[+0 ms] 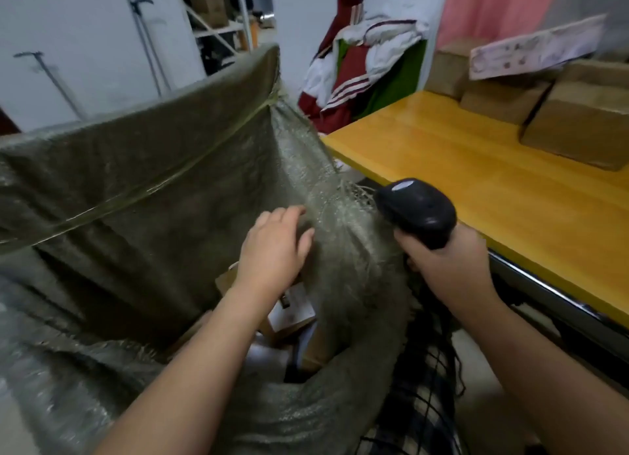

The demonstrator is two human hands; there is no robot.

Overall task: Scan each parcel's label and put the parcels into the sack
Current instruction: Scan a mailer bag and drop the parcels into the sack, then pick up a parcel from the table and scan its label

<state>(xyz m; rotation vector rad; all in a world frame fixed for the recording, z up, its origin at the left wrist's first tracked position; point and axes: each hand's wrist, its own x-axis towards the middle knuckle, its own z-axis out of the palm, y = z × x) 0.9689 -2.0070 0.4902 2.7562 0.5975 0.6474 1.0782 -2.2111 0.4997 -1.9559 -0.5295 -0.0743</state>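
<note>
Large grey-green woven plastic sack [153, 182] is standing open, filling the left and centre of the view; a pale cord is running across its far wall.

Left hand [272, 250] is hovering over the sack's mouth, palm down. Its fingers are lying straight and loosely together, holding nothing. The fingertips are reaching the frayed right-hand wall of the sack; whether they are actually touching it, cannot tell.

Brown cardboard parcels [292, 315] with white labels are lying inside the sack, low down, just under the left wrist and forearm. They are partly hidden by the arm, so a count is not possible.

Right hand [449, 267] is gripping the black handheld barcode scanner [417, 212], fingers wrapped tight round its handle. The scanner's head is pointing up and leftwards, sitting just beside the sack's frayed rim.

Yellow wooden table [476, 182] is running along the right side. Plain brown cardboard boxes [578, 127] are sitting at its far end, well apart from both hands, with a long pale printed box [534, 49] lying across the top of them.

A heap of red-and-white striped clothing [350, 76] is lying against the back wall, beyond the table's end.
</note>
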